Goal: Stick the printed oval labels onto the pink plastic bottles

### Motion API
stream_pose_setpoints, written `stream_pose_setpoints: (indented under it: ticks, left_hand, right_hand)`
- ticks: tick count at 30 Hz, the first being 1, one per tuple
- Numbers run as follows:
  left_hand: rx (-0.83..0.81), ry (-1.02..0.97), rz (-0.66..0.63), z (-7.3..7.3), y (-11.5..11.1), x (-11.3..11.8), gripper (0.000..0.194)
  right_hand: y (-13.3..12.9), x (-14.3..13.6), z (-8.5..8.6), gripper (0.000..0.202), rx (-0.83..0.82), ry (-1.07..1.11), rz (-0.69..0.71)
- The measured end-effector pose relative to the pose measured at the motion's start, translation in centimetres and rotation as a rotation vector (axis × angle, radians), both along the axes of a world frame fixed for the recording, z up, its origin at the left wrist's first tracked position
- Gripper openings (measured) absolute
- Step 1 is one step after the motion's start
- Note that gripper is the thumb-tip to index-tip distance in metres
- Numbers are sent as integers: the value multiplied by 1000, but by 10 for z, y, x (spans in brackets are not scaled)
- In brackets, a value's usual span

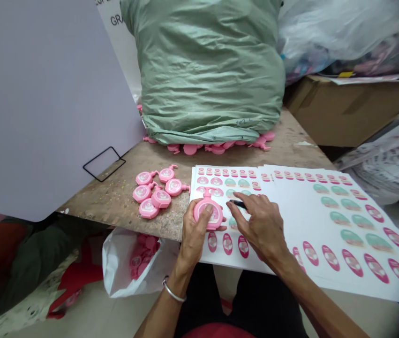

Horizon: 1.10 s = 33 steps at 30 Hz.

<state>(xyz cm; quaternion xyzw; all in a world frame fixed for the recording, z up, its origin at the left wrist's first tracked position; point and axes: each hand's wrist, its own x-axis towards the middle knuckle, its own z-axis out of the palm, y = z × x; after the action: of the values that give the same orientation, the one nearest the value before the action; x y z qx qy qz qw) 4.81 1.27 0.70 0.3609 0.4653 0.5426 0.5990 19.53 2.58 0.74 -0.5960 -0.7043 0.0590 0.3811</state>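
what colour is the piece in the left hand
The piece is mostly pink, seen best in the head view.

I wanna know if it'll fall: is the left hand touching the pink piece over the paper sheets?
Touching. The head view shows the left hand with its thumb laid across the front of the pink piece.

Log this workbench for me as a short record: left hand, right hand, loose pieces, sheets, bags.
Left hand: the left hand holds a pink piece, thumb across its printed face
Right hand: the right hand pinches a small dark tool beside it
Loose pieces: a cluster of similar pieces on the wooden table, left of the sheets
Sheets: white printed sheets with pink and green designs
Bags: green bag at the back; white bag of pink pieces below the table edge
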Motion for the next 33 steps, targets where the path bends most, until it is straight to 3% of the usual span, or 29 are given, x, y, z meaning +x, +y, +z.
stream_pose_setpoints:
  ticks: [4, 6, 9, 11, 14, 17, 20, 24, 27, 30, 33]
  left_hand:
    - [-52, 190, 206, -4, -4, 7, 33]
    - [-107, 223, 309, -8, -6, 8, 32]
    - [-118, 256, 286, -13, -7, 0, 38]
    - [-99, 371, 255, -17, -4, -15, 44]
    - [-55, 637, 265, -28, 8, -43, 50]
    - [-53, 766, 291, -42, 25, -65, 54]
    - [-65, 859, 300, -53, 42, -77, 52]
    - [-105, 1119, 245, -64, 56, -88, 48]
    - [75, 1286, 214, -71, 59, -99, 41]
    - [368, 1420, 300, -70, 55, -103, 35]
    - [566, 1474, 509, -53, 47, -88, 32]
  right_hand:
    - [-2, -28, -16, 63, -139, 390, 38]
    - [-3, -45, -25, 64, -159, 475, 39]
    - [5, -46, -32, 56, -184, 492, 51]
    - [19, -23, -33, 51, -213, 455, 46]
    - [55, 39, -31, 40, -220, 296, -35]
    - [106, 107, -30, 31, -232, 123, -163]
    - [161, 152, -32, 25, -239, 26, -309]
    - [221, 169, -37, 26, -257, -89, -389]
    - [245, 164, -40, 29, -271, -157, -389]
    - [244, 161, -33, 22, -265, -210, -368]
    - [214, 166, -14, 19, -264, -253, -323]
